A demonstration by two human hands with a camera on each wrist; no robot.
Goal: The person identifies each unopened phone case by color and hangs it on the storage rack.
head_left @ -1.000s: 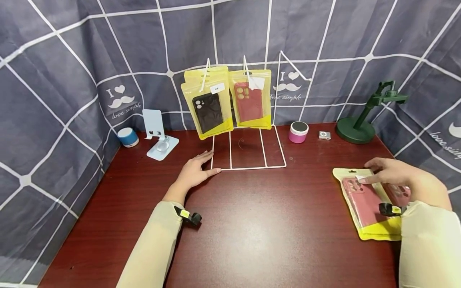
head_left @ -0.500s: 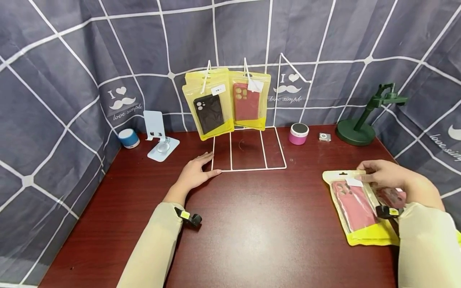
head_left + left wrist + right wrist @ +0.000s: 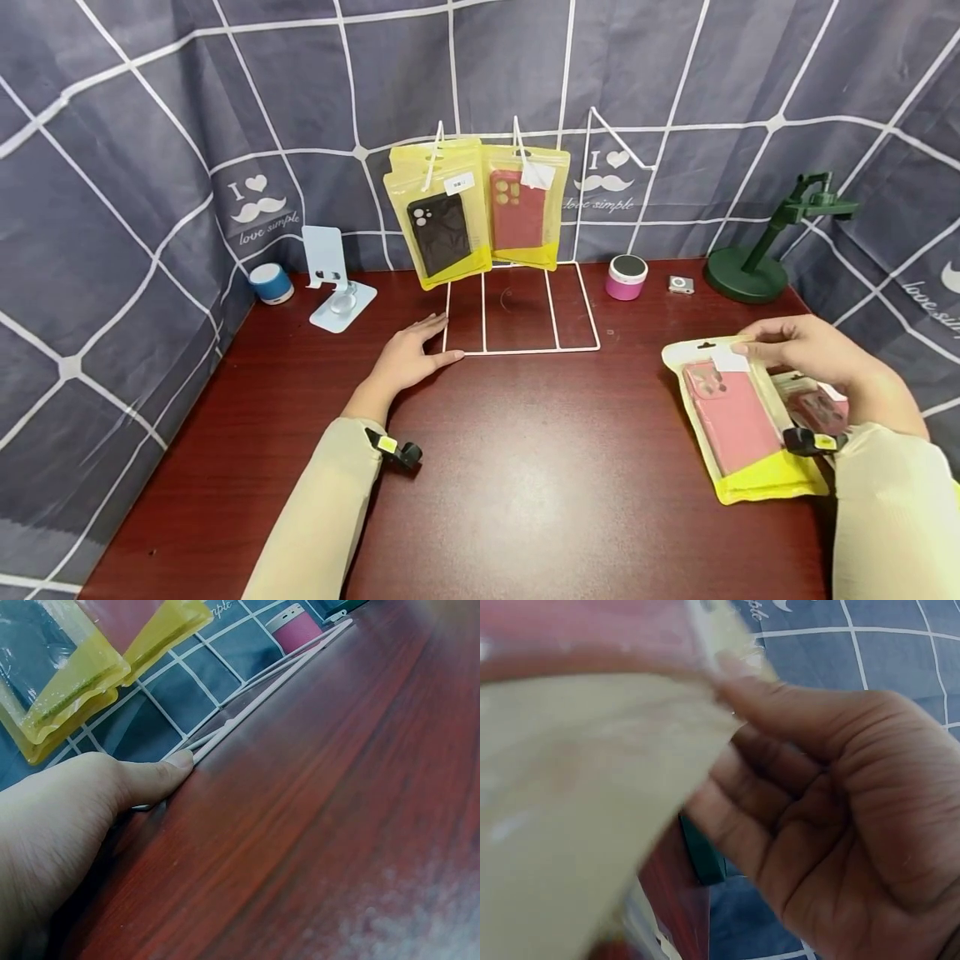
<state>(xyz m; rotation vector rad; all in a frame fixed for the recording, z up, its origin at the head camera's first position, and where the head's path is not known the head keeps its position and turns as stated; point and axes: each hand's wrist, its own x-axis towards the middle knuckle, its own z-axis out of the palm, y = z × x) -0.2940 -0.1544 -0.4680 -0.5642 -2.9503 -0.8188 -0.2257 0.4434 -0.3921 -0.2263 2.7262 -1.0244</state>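
My right hand (image 3: 806, 354) pinches the top right edge of a clear-and-yellow pouch holding a pink phone case (image 3: 731, 417). In the right wrist view the thumb lies on the near face of that pouch (image 3: 577, 795), with curled fingers behind it. Partly covered by the hand and pouch is another packaged pink case (image 3: 819, 410). My left hand (image 3: 405, 357) rests at the front left corner of a white wire rack (image 3: 525, 351), its thumb touching the front wire. Pouches with a black phone case (image 3: 438, 236) and a pink phone case (image 3: 519, 215) hang from two rack hooks.
Behind the rack's right side stands a pink speaker (image 3: 626, 277), near a small silver music player (image 3: 681, 285) and a dark green stand (image 3: 750, 271). At left are a blue speaker (image 3: 271, 284) and a pale blue phone stand (image 3: 341, 304). A third hook (image 3: 622, 137) carries nothing.
My right hand has moved left with the pouch, lifting its top edge and separating it from the other package underneath. The left hand stays at the rack corner.
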